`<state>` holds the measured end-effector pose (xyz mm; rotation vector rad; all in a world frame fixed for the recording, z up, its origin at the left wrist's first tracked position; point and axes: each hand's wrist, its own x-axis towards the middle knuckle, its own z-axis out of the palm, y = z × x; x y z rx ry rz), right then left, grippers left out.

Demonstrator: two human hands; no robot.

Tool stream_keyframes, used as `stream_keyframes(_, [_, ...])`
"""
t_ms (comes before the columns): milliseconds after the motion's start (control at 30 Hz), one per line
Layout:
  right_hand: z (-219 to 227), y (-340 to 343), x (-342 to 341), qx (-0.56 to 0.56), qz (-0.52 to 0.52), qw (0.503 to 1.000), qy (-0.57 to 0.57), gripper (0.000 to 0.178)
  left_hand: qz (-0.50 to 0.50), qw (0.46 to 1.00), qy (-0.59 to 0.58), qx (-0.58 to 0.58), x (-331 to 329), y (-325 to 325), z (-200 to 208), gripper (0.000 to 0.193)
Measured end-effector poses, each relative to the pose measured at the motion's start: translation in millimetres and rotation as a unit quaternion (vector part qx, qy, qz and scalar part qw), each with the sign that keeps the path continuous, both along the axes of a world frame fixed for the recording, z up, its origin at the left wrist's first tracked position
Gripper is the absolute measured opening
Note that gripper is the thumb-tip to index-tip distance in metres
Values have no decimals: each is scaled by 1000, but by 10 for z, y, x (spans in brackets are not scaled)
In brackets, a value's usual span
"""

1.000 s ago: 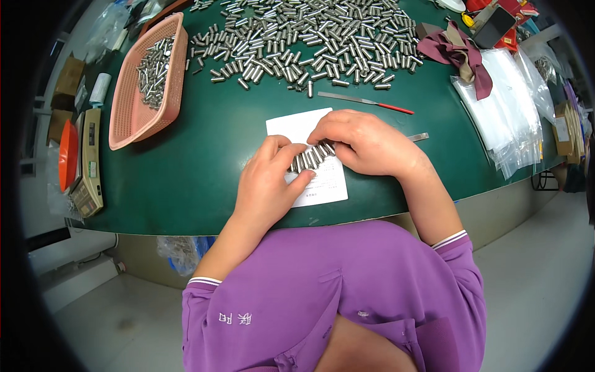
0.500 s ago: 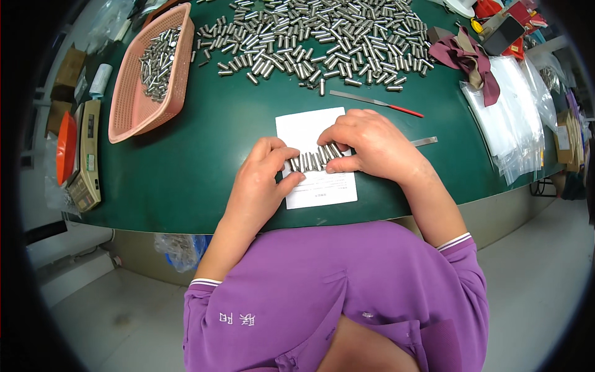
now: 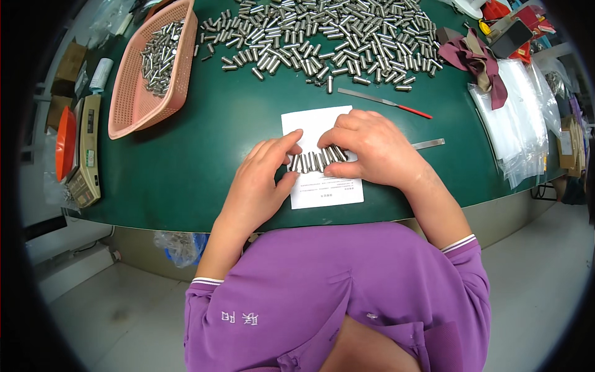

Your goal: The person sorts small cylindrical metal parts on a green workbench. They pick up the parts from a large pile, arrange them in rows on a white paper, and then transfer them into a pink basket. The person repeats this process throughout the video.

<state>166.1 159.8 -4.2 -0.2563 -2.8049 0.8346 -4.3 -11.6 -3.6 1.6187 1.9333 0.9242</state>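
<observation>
A row of several shiny metal pins (image 3: 311,162) lies side by side on a white printed sheet (image 3: 326,197) in front of me. My left hand (image 3: 263,173) is at the row's left end, its thumb and index finger spread apart, the index finger lifted above the pins. At the right end, my right hand (image 3: 372,149) has its fingers behind the pins and its thumb in front, holding that end of the row. My palm partly covers the rightmost pins.
Beyond the sheet spreads a large heap of metal pins (image 3: 334,43). A red-handled file (image 3: 396,105) and a flat metal strip (image 3: 429,144) lie to the right, near plastic bags (image 3: 511,118) and a maroon cloth (image 3: 480,59). Leftward are a pink basket (image 3: 127,99) of metal parts and a scale (image 3: 88,155).
My left index finger has lifted and moved away from the left end of the row, widening the gap to the thumb. The right hand keeps its place on the pins.
</observation>
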Motion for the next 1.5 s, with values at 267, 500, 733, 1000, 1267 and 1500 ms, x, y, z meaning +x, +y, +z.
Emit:
stream_keyframes(267, [-52, -40, -26, 9, 2, 1000, 23, 32, 17, 1000, 1, -16, 44, -47, 57, 66])
stream_keyframes(500, [-66, -92, -59, 18, -4, 998, 67, 37, 30, 999, 41, 16, 37, -14, -16, 49])
stream_keyframes(733, [12, -11, 10, 9, -7, 999, 42, 41, 19, 1000, 13, 5, 70, 10, -25, 47])
stream_keyframes(1000, [108, 94, 105, -21, -26, 999, 15, 52, 21, 1000, -7, -3, 157, 44, 20, 56])
stream_keyframes(1267, [149, 147, 134, -46, -34, 998, -3, 43, -2, 1000, -21, 10, 185, 59, -13, 69])
stream_keyframes(1500, [85, 199, 133, -57, -69, 996, 16, 32, 4, 999, -41, 10, 222, 82, -6, 72])
